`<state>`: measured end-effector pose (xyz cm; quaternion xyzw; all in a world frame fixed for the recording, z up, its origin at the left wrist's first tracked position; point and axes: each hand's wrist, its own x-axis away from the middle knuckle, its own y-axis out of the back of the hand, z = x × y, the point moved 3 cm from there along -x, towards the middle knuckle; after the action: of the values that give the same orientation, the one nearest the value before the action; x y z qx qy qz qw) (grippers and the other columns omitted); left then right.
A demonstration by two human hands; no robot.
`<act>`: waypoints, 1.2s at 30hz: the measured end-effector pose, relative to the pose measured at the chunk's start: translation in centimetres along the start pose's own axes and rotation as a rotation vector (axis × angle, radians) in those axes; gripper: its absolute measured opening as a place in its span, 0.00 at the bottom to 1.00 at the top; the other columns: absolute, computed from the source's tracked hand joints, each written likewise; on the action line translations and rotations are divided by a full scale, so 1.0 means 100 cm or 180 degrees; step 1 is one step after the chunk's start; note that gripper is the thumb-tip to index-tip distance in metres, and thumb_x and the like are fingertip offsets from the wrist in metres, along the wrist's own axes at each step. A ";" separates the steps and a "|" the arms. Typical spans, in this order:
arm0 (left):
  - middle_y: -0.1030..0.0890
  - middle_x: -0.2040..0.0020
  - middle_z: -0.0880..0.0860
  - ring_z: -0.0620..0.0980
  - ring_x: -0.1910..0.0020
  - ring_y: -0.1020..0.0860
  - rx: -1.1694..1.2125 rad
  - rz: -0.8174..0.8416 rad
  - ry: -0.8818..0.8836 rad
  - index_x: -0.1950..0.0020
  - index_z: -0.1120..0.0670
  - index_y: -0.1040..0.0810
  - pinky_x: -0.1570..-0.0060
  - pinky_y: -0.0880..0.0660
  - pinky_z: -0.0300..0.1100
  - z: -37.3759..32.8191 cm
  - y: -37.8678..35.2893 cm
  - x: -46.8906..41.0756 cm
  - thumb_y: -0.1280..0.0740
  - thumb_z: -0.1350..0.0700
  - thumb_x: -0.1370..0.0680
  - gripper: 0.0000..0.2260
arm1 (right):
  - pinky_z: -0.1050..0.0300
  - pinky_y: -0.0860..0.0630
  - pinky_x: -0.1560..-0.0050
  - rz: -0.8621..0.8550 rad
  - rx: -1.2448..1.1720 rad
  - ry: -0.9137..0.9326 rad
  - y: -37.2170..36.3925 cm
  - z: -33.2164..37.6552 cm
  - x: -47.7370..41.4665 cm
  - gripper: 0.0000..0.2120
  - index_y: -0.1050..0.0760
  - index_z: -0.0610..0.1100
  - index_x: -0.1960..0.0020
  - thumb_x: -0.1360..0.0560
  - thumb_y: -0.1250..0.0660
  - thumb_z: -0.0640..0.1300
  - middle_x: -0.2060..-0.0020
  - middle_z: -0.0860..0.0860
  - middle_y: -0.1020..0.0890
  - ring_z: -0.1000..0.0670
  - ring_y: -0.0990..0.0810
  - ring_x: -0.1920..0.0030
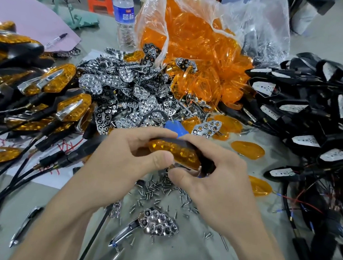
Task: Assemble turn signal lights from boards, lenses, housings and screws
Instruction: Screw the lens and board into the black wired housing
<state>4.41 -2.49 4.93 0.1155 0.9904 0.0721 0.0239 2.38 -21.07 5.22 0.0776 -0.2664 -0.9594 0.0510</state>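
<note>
Both hands hold one turn signal light (176, 151), an orange lens in a black housing, above the table's middle. My left hand (125, 156) grips its left end, thumb on the lens. My right hand (214, 176) grips its right end, fingers curled over the housing. A blue screwdriver handle (176, 127) shows just behind the light. Loose screws (160, 190) lie under the hands. A chrome reflector (158, 223) lies near me.
Finished lights (43, 95) are piled at left, chrome reflectors (127, 95) in the middle, orange lenses (195, 54) spill from a plastic bag behind. Black housings with boards (307, 114) and wires fill the right. A water bottle (124, 12) stands at the back.
</note>
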 end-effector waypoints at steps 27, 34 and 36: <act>0.12 0.46 0.46 0.44 0.45 0.15 0.0675 -0.0686 -0.0100 0.39 0.38 0.18 0.44 0.18 0.44 0.013 -0.026 -0.011 0.25 0.45 0.26 0.16 | 0.51 0.17 0.48 -0.0011 -0.1637 -0.0234 0.001 0.000 -0.023 0.10 0.15 0.50 0.44 0.24 0.25 0.47 0.53 0.48 0.13 0.47 0.14 0.50; 0.16 0.38 0.42 0.44 0.36 0.19 0.0832 -0.0125 0.0043 0.28 0.37 0.25 0.33 0.24 0.51 0.020 -0.066 -0.021 0.32 0.45 0.20 0.20 | 0.58 0.17 0.49 -0.0475 -0.3643 -0.0780 -0.015 -0.005 -0.030 0.13 0.13 0.45 0.46 0.29 0.27 0.46 0.46 0.45 0.12 0.50 0.14 0.47; 0.14 0.41 0.43 0.42 0.40 0.17 0.0782 -0.0132 -0.0101 0.33 0.37 0.21 0.39 0.21 0.41 0.017 -0.067 -0.023 0.32 0.49 0.20 0.16 | 0.59 0.17 0.53 -0.0406 -0.3840 -0.0765 -0.013 -0.006 -0.030 0.14 0.13 0.41 0.45 0.29 0.29 0.44 0.48 0.44 0.12 0.50 0.13 0.50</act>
<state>5.27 -9.28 2.37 0.0982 0.9934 -0.0521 0.0267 5.37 -19.85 4.36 -0.0579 0.3243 -0.9442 -0.0019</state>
